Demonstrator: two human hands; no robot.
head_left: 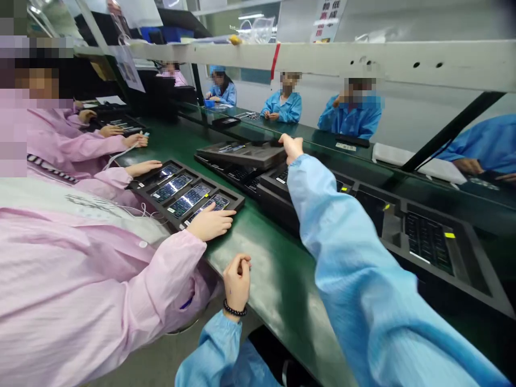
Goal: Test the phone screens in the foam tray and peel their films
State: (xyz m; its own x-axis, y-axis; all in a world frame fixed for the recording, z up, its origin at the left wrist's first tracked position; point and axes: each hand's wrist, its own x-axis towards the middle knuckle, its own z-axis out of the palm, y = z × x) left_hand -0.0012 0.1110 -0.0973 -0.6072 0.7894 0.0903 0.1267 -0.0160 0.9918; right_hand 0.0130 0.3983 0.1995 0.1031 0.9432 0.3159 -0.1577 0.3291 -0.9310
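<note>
My right hand reaches forward and grips the right end of a dark foam tray. That tray is tilted, its right end lifted above another dark tray holding dark panels. My left hand, with a black bead bracelet, is loosely closed over the bench's front edge; whatever its curled fingers may hold is hidden. Further left, a tray of phone-like panels lies on the bench. A pink-sleeved co-worker's hand rests on its near corner, and another hand is at its far left end.
To the right, dark trays with panels and yellow tags line the green bench. A white shelf beam crosses above, with a slanted black post. Co-workers in blue sit across the bench; others in pink stand close on my left.
</note>
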